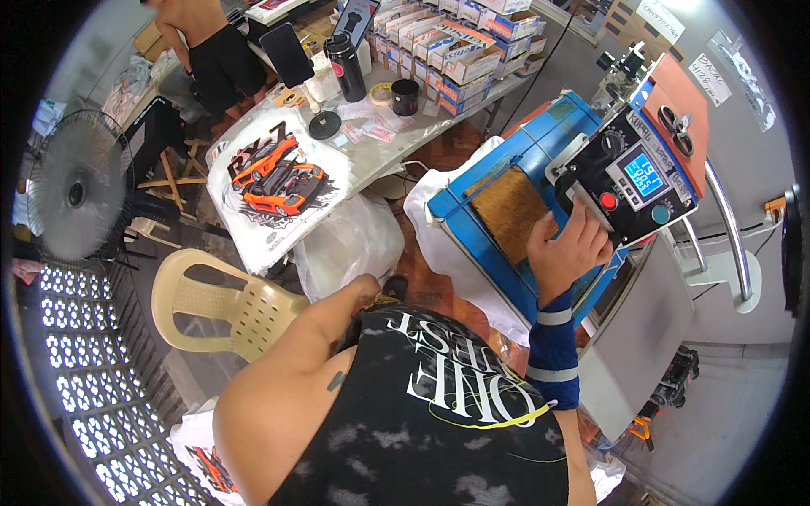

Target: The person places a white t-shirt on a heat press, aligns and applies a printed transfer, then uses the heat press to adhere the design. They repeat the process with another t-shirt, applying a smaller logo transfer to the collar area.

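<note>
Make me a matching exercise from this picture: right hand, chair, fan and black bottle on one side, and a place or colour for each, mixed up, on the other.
Column one:
1. Right hand
2. Chair
3. Fan
4. Black bottle

Column two:
A. On the table
B. Beige
C. By the press's control panel
D. At the picture's far left

Right pairs: 1-C, 2-B, 3-D, 4-A.

Right forearm [553, 354] was extended forward; right grip [565, 257] was held back-up, fingers [594, 236] loosely bent, thumb [542, 228] set apart. Left arm [283, 367] was angled forward beside torso [439, 422]; left grip was hidden from view.
</note>
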Available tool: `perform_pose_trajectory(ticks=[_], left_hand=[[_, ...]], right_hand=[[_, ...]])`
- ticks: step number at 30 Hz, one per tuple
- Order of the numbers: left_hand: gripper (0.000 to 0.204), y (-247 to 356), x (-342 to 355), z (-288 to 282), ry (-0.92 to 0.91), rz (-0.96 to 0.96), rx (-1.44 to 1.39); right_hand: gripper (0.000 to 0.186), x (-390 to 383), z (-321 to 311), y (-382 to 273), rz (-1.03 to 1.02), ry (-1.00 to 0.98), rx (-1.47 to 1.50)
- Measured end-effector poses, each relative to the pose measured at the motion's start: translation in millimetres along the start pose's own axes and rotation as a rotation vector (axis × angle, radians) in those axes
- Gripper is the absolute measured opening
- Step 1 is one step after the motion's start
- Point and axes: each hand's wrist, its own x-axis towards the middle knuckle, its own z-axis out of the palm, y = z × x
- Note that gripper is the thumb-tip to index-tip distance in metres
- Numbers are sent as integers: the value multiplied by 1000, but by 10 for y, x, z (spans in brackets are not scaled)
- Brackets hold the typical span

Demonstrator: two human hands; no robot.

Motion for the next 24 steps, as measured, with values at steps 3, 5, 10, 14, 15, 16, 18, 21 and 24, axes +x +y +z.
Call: perform_pose_trajectory(ticks=[3, 5, 10, 14, 15, 16, 18, 21, 24], left_hand=[[26, 164, -101, -49, -42, -138, -170], [27, 343, -210, -152, -35, -291, -308], [35, 736, -484, -387, 268, -478, -537], [35, 616, -418, -292, 81, -481, -685], [36, 524, -340, -243, 22, -344, -493], [38, 412, -249, -197, -55, -212, -339], [41, 153, -10, -170, -245, 65, -14], [35, -131, 384, -247, -246, 209, 121], [27, -327, 695, -556, -196, 364, 437]], right_hand=[[37, 152, -210, -6, 12, -173, 33], [36, 272, -273, 54, 51, -404, 77], [29, 361, -187, 128, 40, -428, 130], [30, 321, -160, 135, 92, -398, 134], [30, 335, -177, 133, 98, -428, 138], [30, 353, -203, 128, 117, -450, 127], [32, 440, -240, 116, 153, -514, 105], [38, 576, -245, 55, 172, -661, 73], [35, 659, -176, -79, 177, -682, -28]])
